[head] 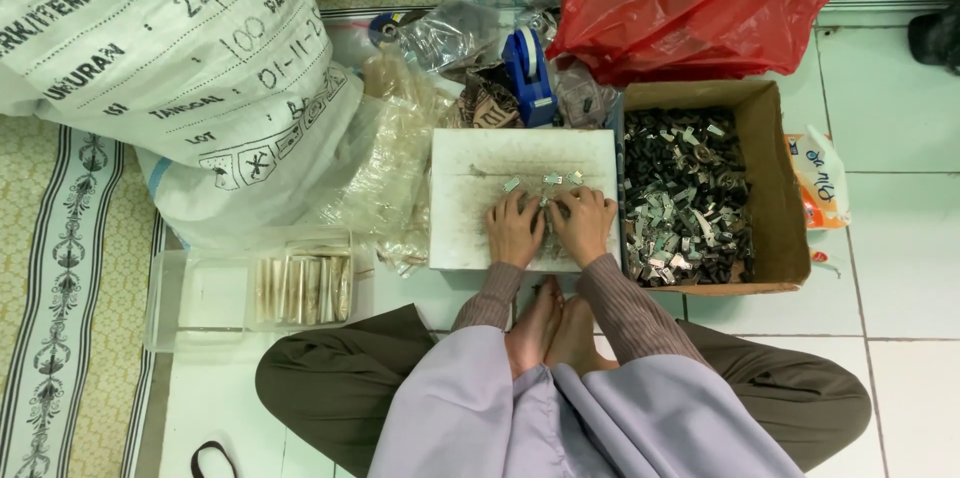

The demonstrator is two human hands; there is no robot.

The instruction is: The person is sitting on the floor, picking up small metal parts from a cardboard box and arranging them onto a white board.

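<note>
Hands, left (514, 230) and right (583, 225), flat on scuffed white board (470, 228); grip unclear; small metal clips (545, 180) beside fingertips

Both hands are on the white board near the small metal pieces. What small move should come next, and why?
Probably the right hand should reach forward for one of the small metal pieces: they lie loose just beyond its fingertips on the white board.
</note>
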